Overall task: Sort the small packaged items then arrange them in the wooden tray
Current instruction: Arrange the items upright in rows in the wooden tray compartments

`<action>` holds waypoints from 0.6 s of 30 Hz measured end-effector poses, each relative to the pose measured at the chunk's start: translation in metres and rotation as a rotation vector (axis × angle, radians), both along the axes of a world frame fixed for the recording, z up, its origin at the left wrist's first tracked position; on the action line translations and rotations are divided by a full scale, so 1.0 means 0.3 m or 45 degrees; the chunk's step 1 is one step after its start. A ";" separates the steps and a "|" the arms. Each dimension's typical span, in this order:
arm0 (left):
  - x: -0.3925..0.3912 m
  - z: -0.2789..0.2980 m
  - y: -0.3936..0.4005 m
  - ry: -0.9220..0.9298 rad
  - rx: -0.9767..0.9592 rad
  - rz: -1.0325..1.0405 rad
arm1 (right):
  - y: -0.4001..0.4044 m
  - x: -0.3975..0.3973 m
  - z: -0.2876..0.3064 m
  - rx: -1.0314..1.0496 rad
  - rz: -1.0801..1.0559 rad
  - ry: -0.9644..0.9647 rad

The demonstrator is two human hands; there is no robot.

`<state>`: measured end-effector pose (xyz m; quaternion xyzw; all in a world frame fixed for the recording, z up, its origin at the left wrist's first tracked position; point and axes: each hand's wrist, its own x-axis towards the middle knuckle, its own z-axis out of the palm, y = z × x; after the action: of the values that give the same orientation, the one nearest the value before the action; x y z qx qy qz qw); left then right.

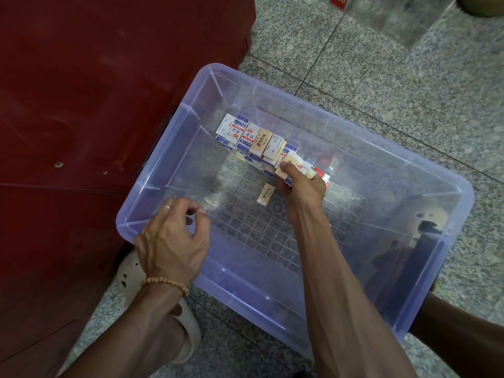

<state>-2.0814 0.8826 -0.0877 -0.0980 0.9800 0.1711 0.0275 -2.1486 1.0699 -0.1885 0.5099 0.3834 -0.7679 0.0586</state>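
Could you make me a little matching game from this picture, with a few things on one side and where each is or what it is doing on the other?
Things:
1. right hand
2. left hand
3. lone tan packet
4. clear bin

States:
A. lies flat by itself on the bin floor
B. stands on the speckled floor
C. grips white packets at the end of the row
D. hovers over the bin's near rim, fingers loosely curled, holding nothing

Pairs: 1-C, 2-D, 3-A, 4-B

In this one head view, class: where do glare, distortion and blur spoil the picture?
Head view: pale glare on the clear plastic bin wall and floor; wide-angle lens bows its rim; the stacked packets read sharp, those under the right hand look washed out.
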 end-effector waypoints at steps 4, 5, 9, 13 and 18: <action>0.002 0.003 -0.001 -0.001 0.012 -0.005 | 0.033 0.039 0.023 -0.010 -0.008 0.047; 0.001 0.006 0.001 0.002 0.014 -0.012 | 0.045 0.051 0.033 -0.029 -0.016 0.058; -0.003 0.015 0.010 -0.028 -0.005 -0.026 | 0.099 0.090 0.101 -0.102 -0.007 0.124; -0.008 0.022 0.009 -0.041 0.036 -0.045 | 0.155 0.131 0.198 -0.218 0.051 0.231; -0.017 0.073 0.006 -0.018 0.293 -0.021 | 0.145 0.188 0.372 -0.352 0.206 0.412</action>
<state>-2.0864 0.8845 -0.0658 -0.0875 0.9544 0.2816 0.0471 -2.0921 1.1135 -0.0768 0.3348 0.3187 -0.8776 0.1270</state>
